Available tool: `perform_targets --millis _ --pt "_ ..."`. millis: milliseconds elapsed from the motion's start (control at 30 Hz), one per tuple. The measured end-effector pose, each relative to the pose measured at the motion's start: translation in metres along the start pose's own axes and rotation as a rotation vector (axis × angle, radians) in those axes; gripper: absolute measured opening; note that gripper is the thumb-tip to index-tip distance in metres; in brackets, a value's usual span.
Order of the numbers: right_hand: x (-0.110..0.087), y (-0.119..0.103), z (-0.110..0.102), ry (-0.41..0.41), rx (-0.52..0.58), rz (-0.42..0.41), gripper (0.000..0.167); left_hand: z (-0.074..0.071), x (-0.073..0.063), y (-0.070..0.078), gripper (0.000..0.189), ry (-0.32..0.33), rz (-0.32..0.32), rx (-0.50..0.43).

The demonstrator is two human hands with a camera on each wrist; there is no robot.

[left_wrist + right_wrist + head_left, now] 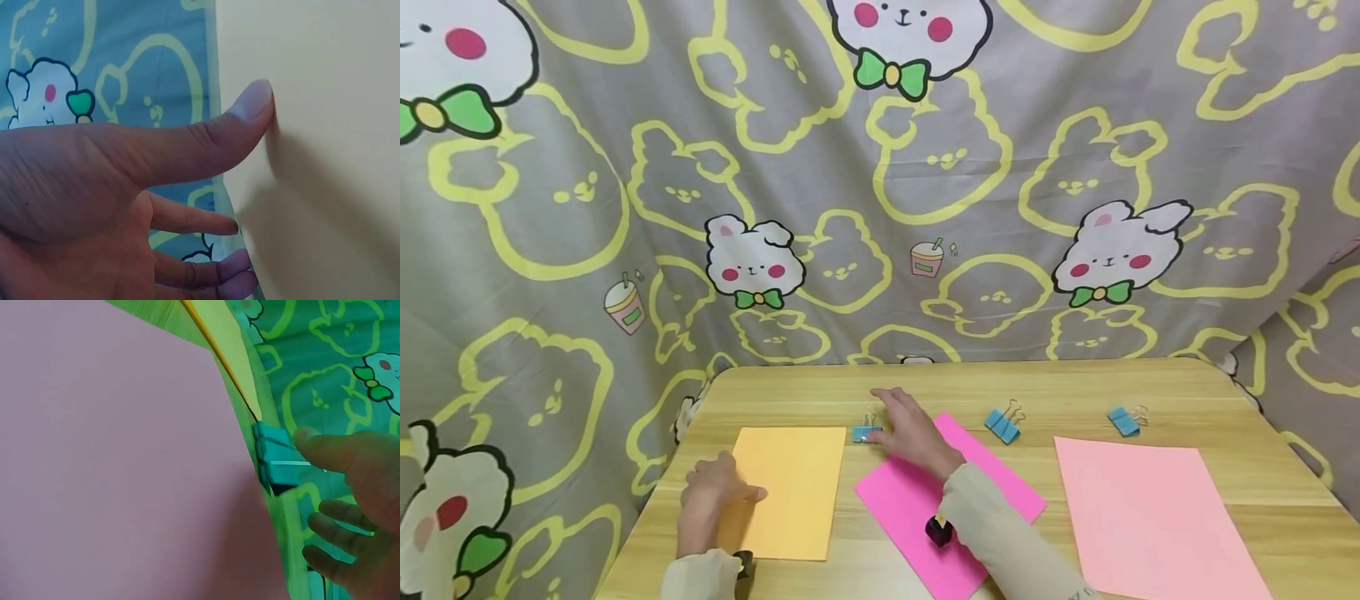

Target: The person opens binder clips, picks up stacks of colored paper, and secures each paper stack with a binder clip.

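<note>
From my end I see a wood-grain tabletop (940, 381). It carries yellow paper (801, 496) at left, magenta paper (901, 510) askew mid-table and light pink paper (1157, 521) at right. I make out a blue left clip (859, 434) near the yellow's far corner, a blue middle clip (1002, 426) near the magenta's and a blue right clip (1123, 422) beyond the pink.

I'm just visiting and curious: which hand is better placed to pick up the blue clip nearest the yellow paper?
Probably the right hand: its thumb is beside that blue clip, while the left hand is at the left edge of the yellow paper.
</note>
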State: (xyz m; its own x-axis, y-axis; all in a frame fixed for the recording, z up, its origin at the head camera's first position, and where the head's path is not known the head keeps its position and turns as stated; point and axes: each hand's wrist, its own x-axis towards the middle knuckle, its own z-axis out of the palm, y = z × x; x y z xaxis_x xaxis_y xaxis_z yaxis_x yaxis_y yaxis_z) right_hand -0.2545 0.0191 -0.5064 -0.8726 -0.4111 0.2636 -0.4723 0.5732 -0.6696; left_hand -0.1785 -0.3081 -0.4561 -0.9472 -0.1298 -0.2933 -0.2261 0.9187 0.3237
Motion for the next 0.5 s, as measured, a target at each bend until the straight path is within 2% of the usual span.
perform_targets --millis 167,367,500 --pt "0.007 -0.002 0.010 -0.006 -0.101 0.010 0.063 0.003 0.001 0.001 0.085 0.007 -0.003 -0.001" --pt "0.009 -0.004 0.017 0.045 -0.279 -0.070 0.040 0.004 0.000 0.002 0.087 0.022 -0.014 -0.030" --pt "0.008 -0.006 0.018 0.063 -0.282 -0.072 0.021 0.004 -0.001 0.003 0.089 0.016 -0.036 -0.071"
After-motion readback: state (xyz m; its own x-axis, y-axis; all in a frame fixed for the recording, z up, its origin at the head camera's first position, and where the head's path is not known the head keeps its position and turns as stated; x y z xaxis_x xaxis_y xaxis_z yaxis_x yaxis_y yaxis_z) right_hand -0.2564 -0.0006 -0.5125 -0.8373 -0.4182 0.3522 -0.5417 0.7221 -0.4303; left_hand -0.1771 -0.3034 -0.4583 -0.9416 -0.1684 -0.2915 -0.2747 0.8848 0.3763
